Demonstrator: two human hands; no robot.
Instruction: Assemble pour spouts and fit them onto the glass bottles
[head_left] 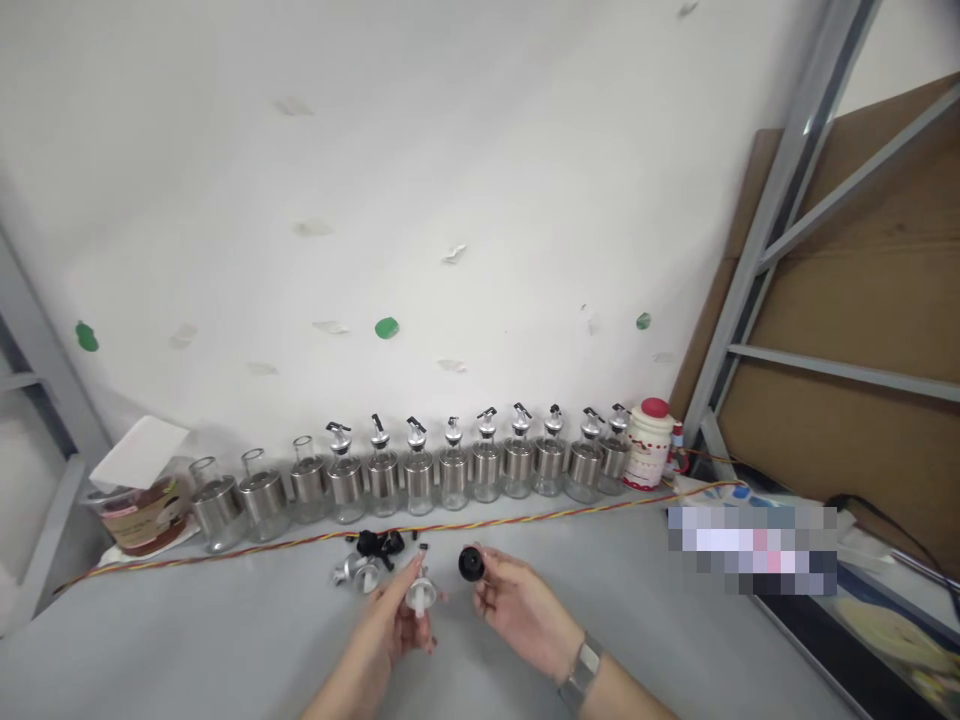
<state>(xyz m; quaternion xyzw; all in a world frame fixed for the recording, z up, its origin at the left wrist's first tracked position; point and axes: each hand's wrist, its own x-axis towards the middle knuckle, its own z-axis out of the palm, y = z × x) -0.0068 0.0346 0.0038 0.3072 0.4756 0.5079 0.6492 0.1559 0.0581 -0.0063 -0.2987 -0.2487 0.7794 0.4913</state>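
Observation:
My left hand is closed on a silver pourer top, its pale underside and short stem turned towards me. Between the fingers of my right hand is a round black stopper, its hollow face showing. The two parts are held apart, a short way above the grey table. Just left of my left hand lie loose silver pourer tops and several black stoppers. Small black bits lie close to them.
Along the wall stands a row of glass bottles with steel sleeves; three at the left have bare necks, the others carry pourers. A red-yellow twisted cord runs before them. A plastic tub stands left, a red-lidded jar right.

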